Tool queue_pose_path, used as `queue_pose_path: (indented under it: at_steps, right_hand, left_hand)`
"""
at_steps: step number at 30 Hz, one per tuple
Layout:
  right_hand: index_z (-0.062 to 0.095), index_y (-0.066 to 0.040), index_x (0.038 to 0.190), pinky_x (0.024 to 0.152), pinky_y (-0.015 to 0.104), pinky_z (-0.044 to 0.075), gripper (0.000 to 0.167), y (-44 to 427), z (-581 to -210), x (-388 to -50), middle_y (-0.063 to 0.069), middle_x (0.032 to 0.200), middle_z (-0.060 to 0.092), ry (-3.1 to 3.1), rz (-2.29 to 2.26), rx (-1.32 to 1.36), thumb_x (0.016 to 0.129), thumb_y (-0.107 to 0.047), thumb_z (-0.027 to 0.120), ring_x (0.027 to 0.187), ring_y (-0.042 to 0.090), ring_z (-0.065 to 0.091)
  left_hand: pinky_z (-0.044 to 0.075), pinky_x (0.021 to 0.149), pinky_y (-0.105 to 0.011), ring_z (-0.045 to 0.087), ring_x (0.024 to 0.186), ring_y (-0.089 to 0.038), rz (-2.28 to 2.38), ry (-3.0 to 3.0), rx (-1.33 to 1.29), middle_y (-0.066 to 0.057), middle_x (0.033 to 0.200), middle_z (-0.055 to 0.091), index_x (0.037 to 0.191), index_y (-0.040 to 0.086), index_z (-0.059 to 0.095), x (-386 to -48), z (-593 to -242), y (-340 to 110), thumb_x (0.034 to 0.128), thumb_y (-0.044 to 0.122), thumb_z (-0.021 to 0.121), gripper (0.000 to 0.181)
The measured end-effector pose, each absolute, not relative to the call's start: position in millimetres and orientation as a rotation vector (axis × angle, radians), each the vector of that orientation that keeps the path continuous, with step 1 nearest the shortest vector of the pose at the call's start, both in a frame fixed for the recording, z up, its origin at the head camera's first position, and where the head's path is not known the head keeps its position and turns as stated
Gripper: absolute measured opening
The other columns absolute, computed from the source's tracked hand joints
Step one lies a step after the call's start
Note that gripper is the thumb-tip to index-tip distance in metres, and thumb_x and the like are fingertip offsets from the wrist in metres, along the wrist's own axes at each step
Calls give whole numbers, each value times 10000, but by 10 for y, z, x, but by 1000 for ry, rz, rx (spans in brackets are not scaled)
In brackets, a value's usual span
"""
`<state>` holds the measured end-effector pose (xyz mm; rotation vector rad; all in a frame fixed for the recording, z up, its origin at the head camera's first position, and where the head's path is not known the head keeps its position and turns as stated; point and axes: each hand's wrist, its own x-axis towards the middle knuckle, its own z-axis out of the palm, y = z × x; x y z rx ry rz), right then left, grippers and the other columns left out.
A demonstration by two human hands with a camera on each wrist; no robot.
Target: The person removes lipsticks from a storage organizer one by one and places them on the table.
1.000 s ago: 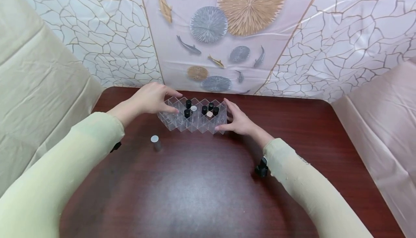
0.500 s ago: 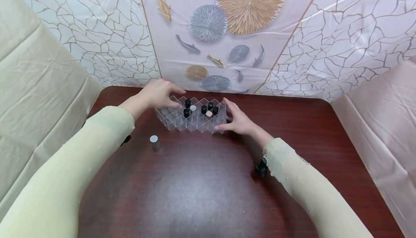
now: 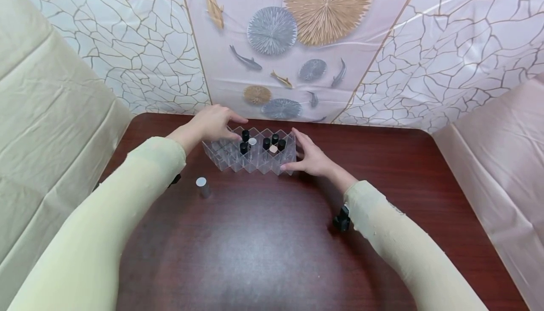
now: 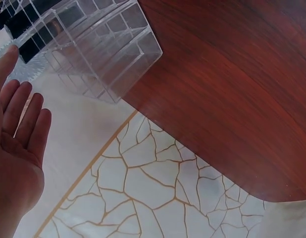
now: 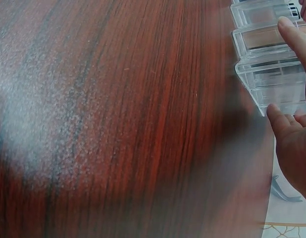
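Observation:
A clear organizer (image 3: 255,162) with diamond-shaped compartments stands near the table's back edge. Several black-capped tubes (image 3: 266,143), a white-topped tube (image 3: 252,141) and a pale pink-topped one (image 3: 273,149) sit in its compartments. My left hand (image 3: 214,123) hovers over the organizer's left part, its thumb close beside a black cap. In the left wrist view the left fingers (image 4: 31,119) are extended, and nothing shows between them and the thumb. My right hand (image 3: 312,156) holds the organizer's right end, thumb at the front, fingers at the back corner.
A silver tube (image 3: 202,187) stands upright on the dark red wooden table (image 3: 255,245), front-left of the organizer. A patterned cloth backdrop (image 3: 272,79) hangs just behind the table, with pale cloth panels (image 3: 55,103) at the sides.
My left hand has shifted rightward over the organizer, toward the black caps. The right hand keeps its hold, and the organizer and silver tube have stayed in place.

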<state>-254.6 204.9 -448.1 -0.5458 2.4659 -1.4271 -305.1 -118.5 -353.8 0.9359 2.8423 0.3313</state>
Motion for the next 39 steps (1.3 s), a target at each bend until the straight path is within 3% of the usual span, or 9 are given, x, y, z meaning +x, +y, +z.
queue_pose_path:
  at_steps: [8, 19, 29, 39]
  right_hand:
    - [73, -50, 1715, 1181, 485, 429, 1215, 2047, -4464, -2532, 238, 1730, 161, 2475, -1413, -532, 835, -37, 910, 1601, 354, 273]
    - [78, -37, 1712, 1177, 524, 422, 1190, 2082, -4446, -2498, 258, 1723, 165, 2486, -1415, -538, 847, -29, 895, 1591, 393, 279]
    - [88, -28, 1709, 1174, 529, 426, 1186, 2076, -4445, -2499, 263, 1711, 188, 2492, -1412, -546, 842, -21, 896, 1589, 399, 283]
    - [91, -24, 1708, 1173, 518, 429, 1191, 2055, -4463, -2528, 268, 1704, 194, 2493, -1411, -555, 837, -24, 902, 1584, 399, 295]
  left_hand:
    - [501, 1060, -545, 642, 1292, -369, 361, 2825, 967, -44, 1396, 717, 1386, 216, 743, -3110, -3628, -1149, 901, 369, 862, 522]
    - [545, 962, -496, 723, 1084, -297, 402, 2838, 1082, -44, 1260, 780, 1314, 198, 788, -3159, -3790, -1112, 917, 331, 851, 424]
    - [537, 843, -463, 690, 897, -235, 431, 2864, 1128, -36, 1119, 812, 1212, 166, 829, -3140, -3823, -1123, 919, 280, 843, 314]
    - [551, 802, -441, 685, 859, -207, 491, 2857, 1170, -15, 1076, 814, 1166, 150, 837, -3138, -3807, -1155, 911, 227, 843, 266]
